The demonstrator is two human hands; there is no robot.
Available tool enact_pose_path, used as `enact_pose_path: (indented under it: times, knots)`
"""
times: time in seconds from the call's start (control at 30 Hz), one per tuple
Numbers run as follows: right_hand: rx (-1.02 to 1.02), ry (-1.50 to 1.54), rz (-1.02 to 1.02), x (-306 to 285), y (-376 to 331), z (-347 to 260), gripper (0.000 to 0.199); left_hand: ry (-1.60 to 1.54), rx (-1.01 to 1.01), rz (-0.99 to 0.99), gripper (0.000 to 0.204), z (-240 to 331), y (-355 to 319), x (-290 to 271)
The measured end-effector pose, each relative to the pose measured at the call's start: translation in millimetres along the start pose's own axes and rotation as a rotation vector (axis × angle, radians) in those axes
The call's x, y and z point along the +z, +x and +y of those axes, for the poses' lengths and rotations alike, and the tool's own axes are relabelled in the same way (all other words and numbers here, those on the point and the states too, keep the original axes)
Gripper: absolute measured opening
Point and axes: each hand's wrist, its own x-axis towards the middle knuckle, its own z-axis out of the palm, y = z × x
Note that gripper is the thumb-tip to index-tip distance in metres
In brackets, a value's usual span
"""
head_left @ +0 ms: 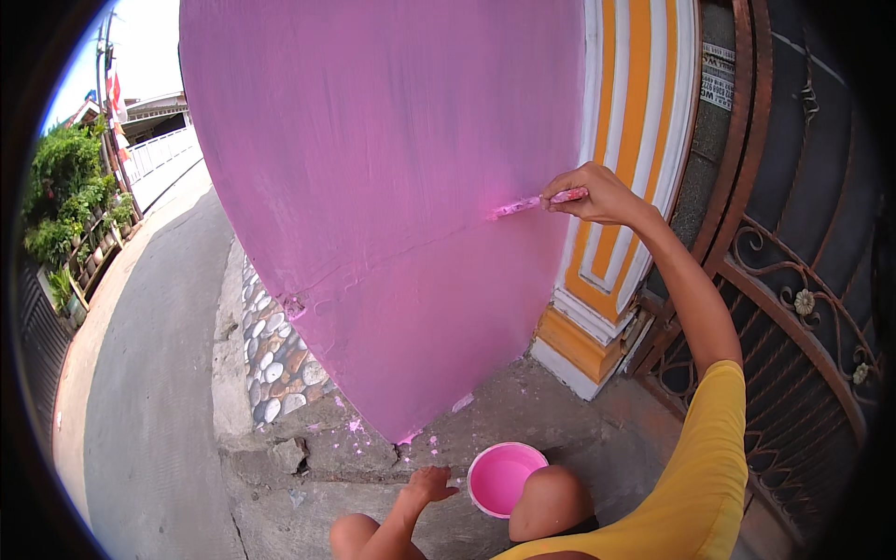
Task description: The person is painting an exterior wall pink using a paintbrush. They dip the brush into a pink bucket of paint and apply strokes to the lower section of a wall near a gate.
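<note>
Nearest the camera, the person crouches with both bare knees drawn up, a yellow sleeve (709, 467) running up the right arm. The left hand (431, 484) rests low on the concrete ground (560, 420), just beside a pink bowl (501, 477) of paint that sits against the right knee; its fingers are loosely curled and hold nothing. Pink drips speckle the concrete in front of the bowl.

Farther out, the right hand (597, 194) reaches up and forward, fingers pinched narrow around the handle of a small paintbrush (539, 201). The bristle end, smeared pink, touches the pink wall (392, 168) close to its right edge, where the wall meets an orange and white striped pillar (635, 112).

The step in hand looks like brushing paint along a faint horizontal seam near that edge; most of the wall already carries colour, though it appears streaky and thin in places. The next move would seem to call for a steady, short stroke that stops before the stripes, and a reload from the bowl once the bristles run dry.

Beyond, a dark ornate metal gate (793, 280) stands at the right, a pebble-set strip (275, 355) lies at the wall's foot, and a road (159, 308) runs away at the left beside green plants (70, 187).
</note>
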Motion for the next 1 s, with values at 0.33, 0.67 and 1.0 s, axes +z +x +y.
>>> enact_pose_path:
  times: [0.33, 0.67, 1.0]
  knots:
    - [-0.26, -0.089, 0.632, -140.1, 103.4, -20.6, 0.019, 0.031, 0.017, -0.036, 0.057, -13.5, 19.1, 9.8]
    - [-0.261, -0.177, 0.756, -22.9, 62.2, -12.4, 0.024, -0.043, 0.035, -0.012, 0.054, -12.0, 19.5, 10.4]
    - [0.096, 0.128, -0.092, -85.6, 43.2, -20.9, 0.016, 0.001, 0.076, -0.016, 0.054, -2.8, 20.9, 8.3]
